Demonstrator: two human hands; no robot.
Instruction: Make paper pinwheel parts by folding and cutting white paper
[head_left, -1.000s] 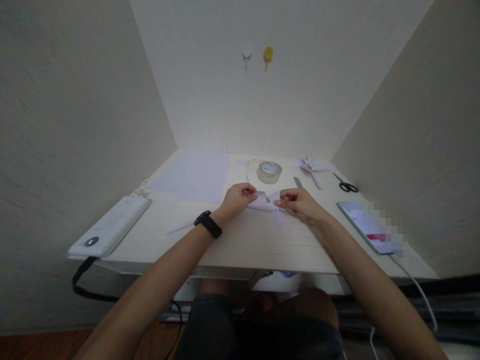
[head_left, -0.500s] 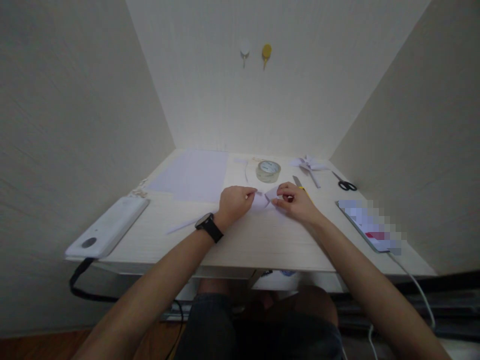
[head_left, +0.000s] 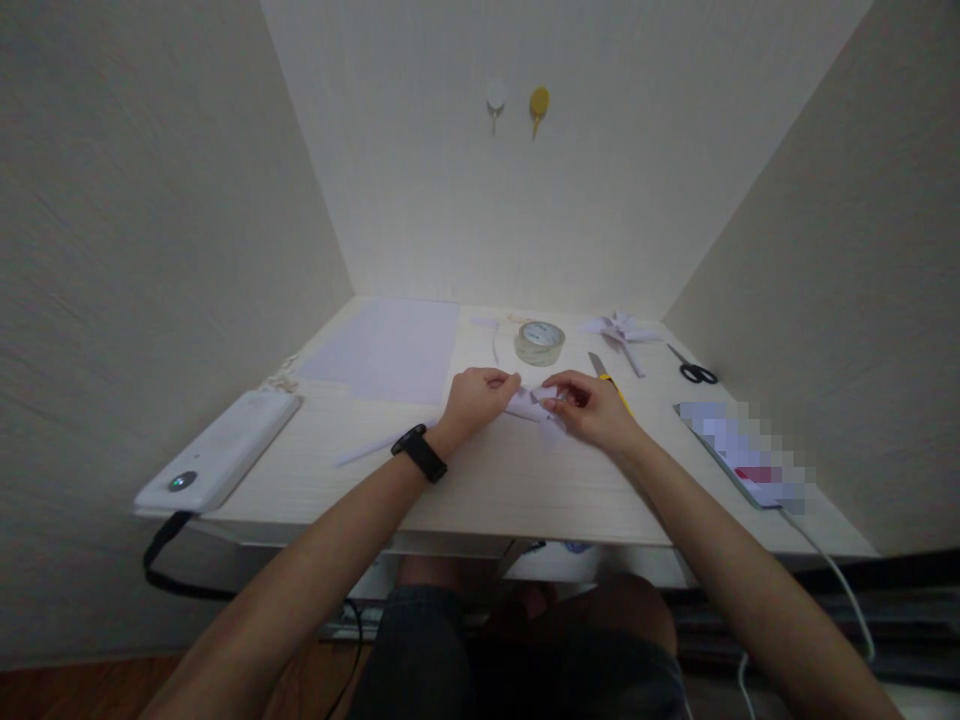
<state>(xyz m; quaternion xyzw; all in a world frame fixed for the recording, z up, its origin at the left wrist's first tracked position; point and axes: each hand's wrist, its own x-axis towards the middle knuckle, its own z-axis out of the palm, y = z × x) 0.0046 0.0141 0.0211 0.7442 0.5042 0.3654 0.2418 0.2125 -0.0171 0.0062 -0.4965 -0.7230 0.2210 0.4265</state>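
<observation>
Between my hands is a small piece of folded white paper (head_left: 525, 405), low over the desk. My left hand (head_left: 482, 396), with a black watch (head_left: 420, 453) on its wrist, pinches the paper's left side. Thumb and fingertips of my right hand (head_left: 589, 404) close on its right side. Just beyond them stands a roll of clear tape (head_left: 540, 345). A yellow box cutter (head_left: 615, 385) with its blade out lies partly behind my right hand. A thin rolled paper stick (head_left: 375, 444) lies left of my left wrist.
White paper sheets (head_left: 401, 345) lie at the back left. A paper pinwheel (head_left: 619, 330) and black-handled scissors (head_left: 696, 373) are at the back right. A white device (head_left: 225, 450) sits at the left edge, a cabled tablet or phone (head_left: 739, 455) at the right.
My right hand has shifted slightly left, and its fingers have drawn closer to my left hand. The folded paper between them has changed its angle.
</observation>
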